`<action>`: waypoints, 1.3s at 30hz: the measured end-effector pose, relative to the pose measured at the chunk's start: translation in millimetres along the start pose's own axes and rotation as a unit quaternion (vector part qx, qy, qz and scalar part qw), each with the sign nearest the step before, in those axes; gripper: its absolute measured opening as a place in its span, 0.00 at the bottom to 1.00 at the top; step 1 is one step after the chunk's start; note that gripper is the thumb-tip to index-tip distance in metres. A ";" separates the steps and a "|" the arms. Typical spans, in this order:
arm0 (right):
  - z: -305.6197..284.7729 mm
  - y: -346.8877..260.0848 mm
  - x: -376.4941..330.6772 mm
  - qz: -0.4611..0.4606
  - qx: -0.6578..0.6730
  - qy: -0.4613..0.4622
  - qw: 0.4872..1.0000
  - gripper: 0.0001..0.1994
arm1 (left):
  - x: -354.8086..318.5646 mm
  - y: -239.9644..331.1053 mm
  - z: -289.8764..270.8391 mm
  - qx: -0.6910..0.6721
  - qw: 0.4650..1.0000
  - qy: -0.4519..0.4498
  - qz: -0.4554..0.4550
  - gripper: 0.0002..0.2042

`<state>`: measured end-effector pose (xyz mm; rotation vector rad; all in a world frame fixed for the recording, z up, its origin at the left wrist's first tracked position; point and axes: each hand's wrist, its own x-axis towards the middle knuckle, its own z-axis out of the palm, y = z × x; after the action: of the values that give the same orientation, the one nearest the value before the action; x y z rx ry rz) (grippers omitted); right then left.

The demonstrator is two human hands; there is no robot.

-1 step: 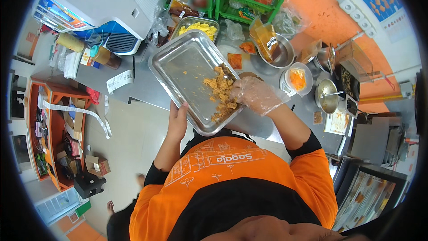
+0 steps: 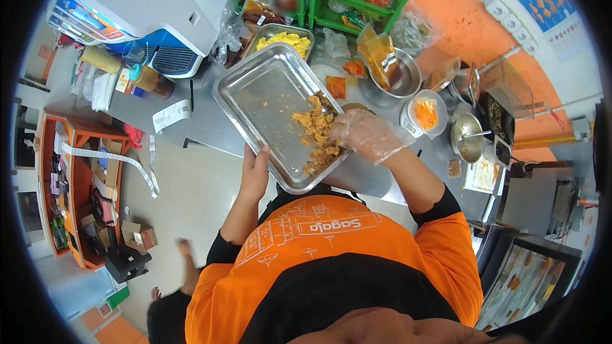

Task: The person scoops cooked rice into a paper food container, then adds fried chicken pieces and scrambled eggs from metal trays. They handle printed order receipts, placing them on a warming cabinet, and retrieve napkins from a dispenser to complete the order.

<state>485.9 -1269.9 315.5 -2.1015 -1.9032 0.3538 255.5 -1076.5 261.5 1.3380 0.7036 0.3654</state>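
LH [image 2: 257, 169]: tray [image 2: 255, 111] | RH [image 2: 366, 135]: fried pcs [image 2: 313, 129] | unchgd | co-wkr's limb [image 2: 190, 272]: more vis.

Orange shirt [image 2: 347, 242]: white lettering [image 2: 335, 225] | white paper slip [image 2: 171, 116]: print too small to read

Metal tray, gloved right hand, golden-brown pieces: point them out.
Metal tray [image 2: 268, 134], head view, bare inner base.
Gloved right hand [image 2: 368, 135], head view, middle of the hand.
Golden-brown pieces [image 2: 315, 126], head view, middle of the heap.
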 end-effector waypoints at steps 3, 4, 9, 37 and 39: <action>-11.5 6.2 -1.1 0.026 0.136 0.023 0.990 0.09 | -3.8 -1.3 2.1 -0.009 1.000 0.026 -0.013 0.27; -11.1 7.2 -4.7 0.054 0.208 0.051 0.975 0.08 | -4.6 -2.2 1.3 -0.008 1.000 0.027 -0.010 0.27; -3.7 48.0 -20.7 0.173 0.325 0.154 0.917 0.08 | -2.0 -3.0 -5.0 0.007 0.999 0.036 0.010 0.27; 33.5 -32.6 23.2 0.245 0.463 0.151 0.839 0.09 | 14.0 -14.7 -25.9 -0.022 0.999 -0.024 0.012 0.27; 42.1 -17.0 15.6 0.265 0.622 0.174 0.716 0.11 | 16.1 -15.5 -27.5 -0.027 0.999 -0.031 0.004 0.27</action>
<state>456.3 -1250.9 282.8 -1.4373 -0.4061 0.9334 247.2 -1049.1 240.5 1.2955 0.6332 0.3457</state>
